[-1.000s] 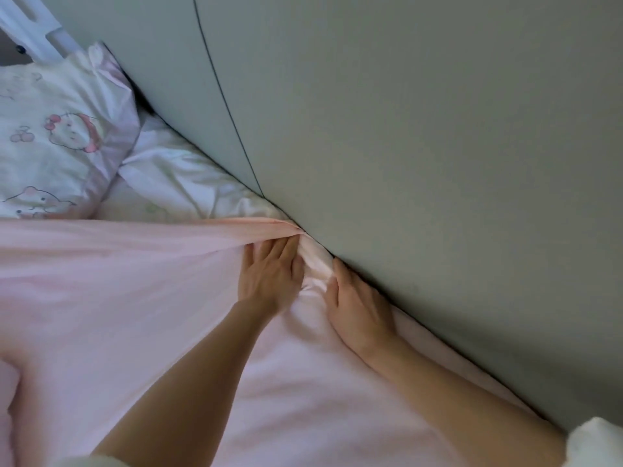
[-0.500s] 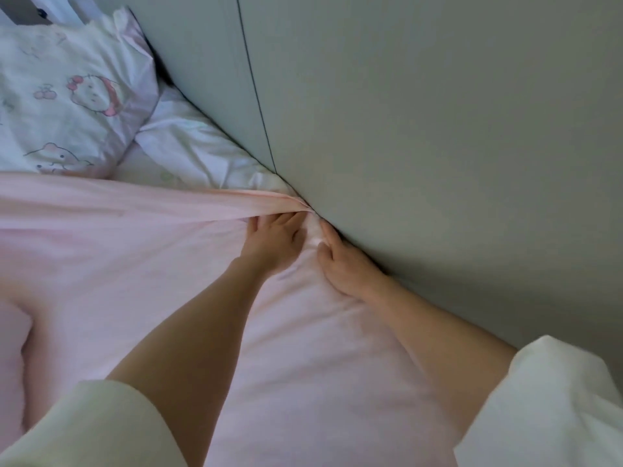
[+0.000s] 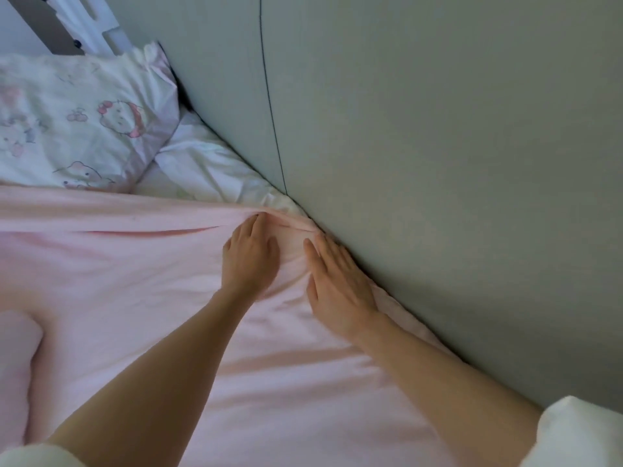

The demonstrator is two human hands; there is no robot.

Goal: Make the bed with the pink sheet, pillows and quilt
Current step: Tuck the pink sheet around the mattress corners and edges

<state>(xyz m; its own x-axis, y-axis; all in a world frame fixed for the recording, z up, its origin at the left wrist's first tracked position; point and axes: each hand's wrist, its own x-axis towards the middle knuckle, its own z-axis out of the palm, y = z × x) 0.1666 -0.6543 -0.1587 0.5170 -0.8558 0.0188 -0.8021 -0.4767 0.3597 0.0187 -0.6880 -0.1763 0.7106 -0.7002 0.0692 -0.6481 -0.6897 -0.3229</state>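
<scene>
Since the earlier frame our right hand had flattened out along the grey padded wall panel, its fingers straighter than before, and our left hand had slid a little away from it. Both hands lay apart on the pink sheet. The left one bent its fingertips into the bunched fold at the sheet's top edge, close to the panel; the right one pressed palm-down, holding nothing, just beside the panel where the sheet's edge met it. The sheet covered the bed from the panel outward, creased around the hands. Beyond its top edge, against the panel, a white pillow lay partly under a cartoon-printed pillow. A white bed frame showed beyond the pillows. White sleeves edged our forearms, away from the panel.
</scene>
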